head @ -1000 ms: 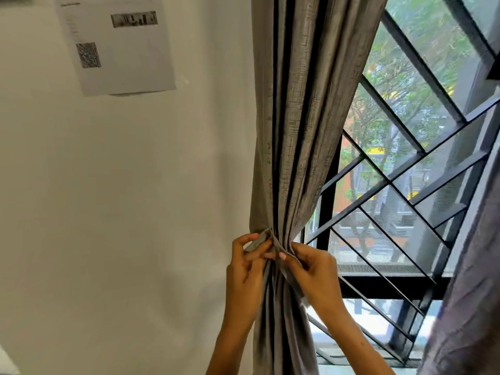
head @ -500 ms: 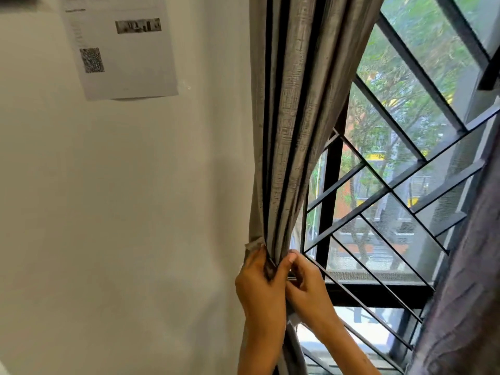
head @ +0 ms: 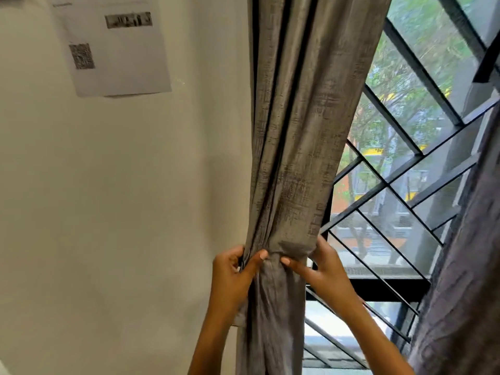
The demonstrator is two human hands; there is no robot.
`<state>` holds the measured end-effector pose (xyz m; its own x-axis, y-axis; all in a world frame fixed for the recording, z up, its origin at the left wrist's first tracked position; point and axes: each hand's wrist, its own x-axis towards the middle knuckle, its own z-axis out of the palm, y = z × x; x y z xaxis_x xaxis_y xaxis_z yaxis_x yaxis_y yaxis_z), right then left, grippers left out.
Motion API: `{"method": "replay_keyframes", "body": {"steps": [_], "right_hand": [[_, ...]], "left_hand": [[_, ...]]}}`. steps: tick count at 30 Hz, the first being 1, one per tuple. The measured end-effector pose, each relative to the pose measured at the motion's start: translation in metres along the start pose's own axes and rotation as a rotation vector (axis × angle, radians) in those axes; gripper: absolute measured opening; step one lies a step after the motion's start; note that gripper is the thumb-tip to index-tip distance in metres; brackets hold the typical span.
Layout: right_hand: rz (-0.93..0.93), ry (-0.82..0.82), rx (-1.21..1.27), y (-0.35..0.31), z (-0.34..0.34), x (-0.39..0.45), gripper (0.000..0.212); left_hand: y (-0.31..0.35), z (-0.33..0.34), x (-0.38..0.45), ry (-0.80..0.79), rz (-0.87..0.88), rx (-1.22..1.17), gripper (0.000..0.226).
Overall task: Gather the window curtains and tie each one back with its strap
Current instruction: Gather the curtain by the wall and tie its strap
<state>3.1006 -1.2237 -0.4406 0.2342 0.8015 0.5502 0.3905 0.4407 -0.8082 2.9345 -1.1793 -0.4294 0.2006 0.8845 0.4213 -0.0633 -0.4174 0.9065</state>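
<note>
Head view: your left hand (head: 232,277) and right hand (head: 322,269) pinch the curtain (head: 295,147) at 6 o'clock; cinch evenly, strap hidden.

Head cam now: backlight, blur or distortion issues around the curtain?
Head view: daylight through the window grille backlights the scene; the gathered grey curtain still shows its weave, lightly softened. Left hand and right hand are dim but readable on the strap. The wall notice is blurred, text unreadable. Grille bars run tilted.
</note>
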Motion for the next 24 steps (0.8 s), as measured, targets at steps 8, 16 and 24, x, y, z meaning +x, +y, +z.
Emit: {"method": "replay_keyframes", "body": {"steps": [8,16,24], "right_hand": [[-0.056,0.372,-0.274,-0.025,0.054,-0.036,0.018],[0.073,0.324,-0.076,-0.016,0.067,-0.042,0.016],[-0.106,0.084,-0.218,-0.011,0.056,-0.053,0.045]], "left_hand": [[0.008,0.026,-0.019,0.175,0.071,0.132,0.018],[0.004,0.033,-0.031,0.135,0.087,0.13,0.041],[0.003,0.031,-0.036,0.067,0.074,0.142,0.026]]}}
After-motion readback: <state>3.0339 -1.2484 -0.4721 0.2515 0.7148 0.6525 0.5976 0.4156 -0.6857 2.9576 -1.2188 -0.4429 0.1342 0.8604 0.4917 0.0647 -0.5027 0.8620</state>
